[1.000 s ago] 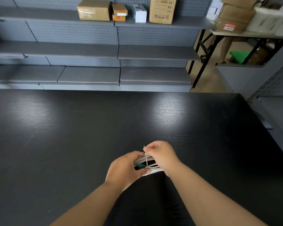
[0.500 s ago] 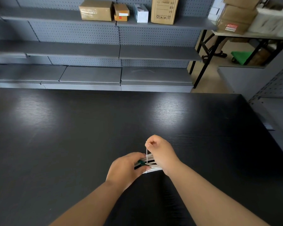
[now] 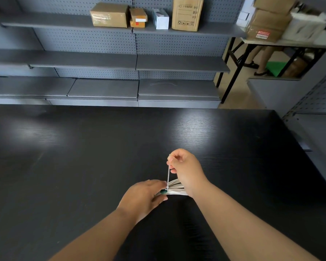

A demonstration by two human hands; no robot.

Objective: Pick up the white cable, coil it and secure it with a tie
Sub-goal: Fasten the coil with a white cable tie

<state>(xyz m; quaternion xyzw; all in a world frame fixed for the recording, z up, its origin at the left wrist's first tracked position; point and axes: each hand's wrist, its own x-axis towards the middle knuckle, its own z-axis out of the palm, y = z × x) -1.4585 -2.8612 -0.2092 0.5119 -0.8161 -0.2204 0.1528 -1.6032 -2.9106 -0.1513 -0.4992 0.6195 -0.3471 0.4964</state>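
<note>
Two bare hands meet at 6 o'clock of the view, forearms converging.
The left hand, its forearm rising from 7 o'clock, lies back up and grips the white cable between fingers and thumb. The right hand, its forearm coming from 5 o'clock, sits at 1 o'clock of the left, its curled fingers pinching the tie straight.

Only bare skin is shown, with both arms uncovered as far as they are seen. The left forearm is cut off by the frame edge at 7 o'clock and narrows to the left hand. The right forearm, cut off at 5 o'clock, narrows to the right hand, where knuckles are seen.
</note>
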